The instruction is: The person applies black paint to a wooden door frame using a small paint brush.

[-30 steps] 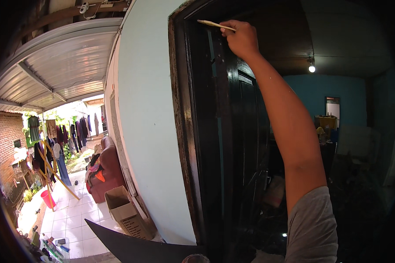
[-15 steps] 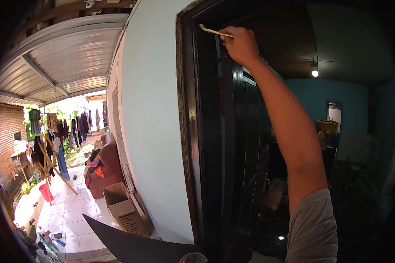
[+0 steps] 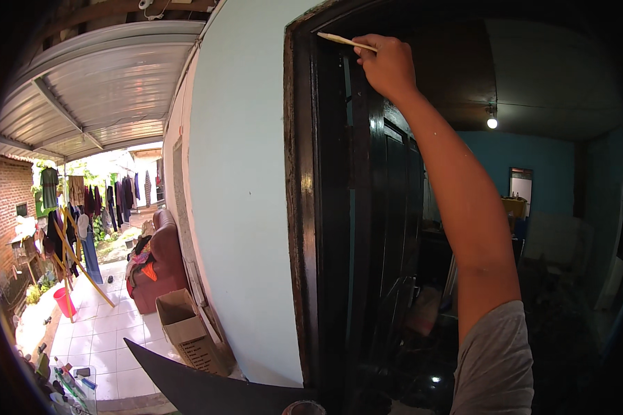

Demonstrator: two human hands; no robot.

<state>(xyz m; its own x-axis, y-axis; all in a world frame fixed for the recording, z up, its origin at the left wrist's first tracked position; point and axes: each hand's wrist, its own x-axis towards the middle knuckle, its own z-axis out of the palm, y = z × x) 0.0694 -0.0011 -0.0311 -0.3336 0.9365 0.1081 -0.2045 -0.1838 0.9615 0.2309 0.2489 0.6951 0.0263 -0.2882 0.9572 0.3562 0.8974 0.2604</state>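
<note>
My right hand (image 3: 389, 66) is raised at the upper middle, closed around the handle of a slim paintbrush (image 3: 340, 40) with a pale yellowish handle. The brush points left, its tip at the upper left corner of a glossy black door frame (image 3: 307, 207); whether it touches the wood is hard to tell. Beyond my arm, a black panelled door (image 3: 396, 180) stands inside the frame. My left hand does not show. At the lower edge is the rim of a round container (image 3: 304, 407), its contents too dark to make out.
A pale blue wall (image 3: 242, 187) adjoins the frame. Left of it stand an open cardboard box (image 3: 190, 332), a reddish-brown armchair (image 3: 158, 266) with clothes on it, and a pink bucket (image 3: 64, 302). A dark curved panel (image 3: 208, 387) crosses the lower edge. A lit bulb (image 3: 492, 123) hangs indoors.
My right hand has shifted slightly right, and the brush tip sits a little higher, nearer the frame's top corner. The brush has turned in my grip. The whole view has shifted slightly.
</note>
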